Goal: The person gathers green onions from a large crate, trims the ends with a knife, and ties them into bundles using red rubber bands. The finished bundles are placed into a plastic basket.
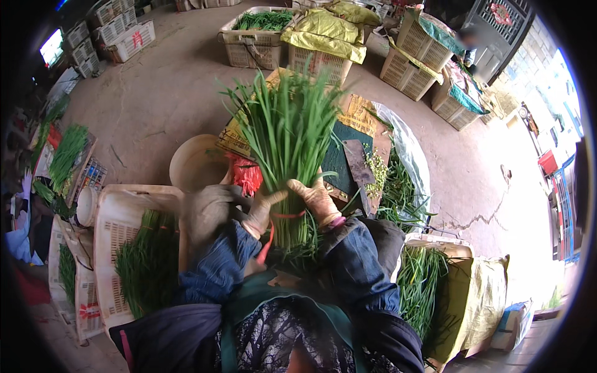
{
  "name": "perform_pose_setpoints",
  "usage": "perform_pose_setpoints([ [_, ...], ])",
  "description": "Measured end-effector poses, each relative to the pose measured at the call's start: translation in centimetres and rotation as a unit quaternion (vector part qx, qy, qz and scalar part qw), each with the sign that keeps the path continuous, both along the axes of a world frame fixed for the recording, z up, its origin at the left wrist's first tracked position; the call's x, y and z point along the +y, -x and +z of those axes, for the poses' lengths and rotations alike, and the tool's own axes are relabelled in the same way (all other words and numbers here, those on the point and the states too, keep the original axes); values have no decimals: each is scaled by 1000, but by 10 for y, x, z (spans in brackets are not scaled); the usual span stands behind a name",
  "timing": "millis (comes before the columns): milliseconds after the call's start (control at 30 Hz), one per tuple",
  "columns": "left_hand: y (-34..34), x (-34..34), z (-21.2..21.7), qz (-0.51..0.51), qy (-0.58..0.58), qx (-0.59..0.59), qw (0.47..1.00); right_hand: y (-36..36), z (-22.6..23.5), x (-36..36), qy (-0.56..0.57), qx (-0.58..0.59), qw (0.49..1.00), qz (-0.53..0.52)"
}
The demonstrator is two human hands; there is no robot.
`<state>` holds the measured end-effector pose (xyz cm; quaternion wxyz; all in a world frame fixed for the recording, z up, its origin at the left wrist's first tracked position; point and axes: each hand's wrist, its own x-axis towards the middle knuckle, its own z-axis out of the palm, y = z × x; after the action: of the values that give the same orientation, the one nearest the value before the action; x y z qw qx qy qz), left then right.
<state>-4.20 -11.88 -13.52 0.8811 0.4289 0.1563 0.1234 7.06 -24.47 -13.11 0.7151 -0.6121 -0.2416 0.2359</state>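
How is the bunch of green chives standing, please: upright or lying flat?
Upright: both hands, left hand and right hand, grip the chives near their base.

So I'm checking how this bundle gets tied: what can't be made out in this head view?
- Lower stems of the bunch of green chives: hidden behind the left hand and right hand.
- Red tie: whether it is knotted is too small to tell.
- Cleaver: its handle is hidden by leaves.
- Left crate: partly covered by the sleeve.
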Motion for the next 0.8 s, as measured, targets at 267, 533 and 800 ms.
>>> perform_pose_setpoints([
  [267, 24, 0, 44, 96, -245, -109, 959, 38, 6, 22, 66, -45, 981, -177],
  [533, 51, 38, 76, 186, -110, -66, 974, 73, 61, 23, -42, 85, 992, -77],
  [800, 67, 39, 69, 211, -55, -67, 974, 60, 29, 13, 36, -33, 996, 81],
])
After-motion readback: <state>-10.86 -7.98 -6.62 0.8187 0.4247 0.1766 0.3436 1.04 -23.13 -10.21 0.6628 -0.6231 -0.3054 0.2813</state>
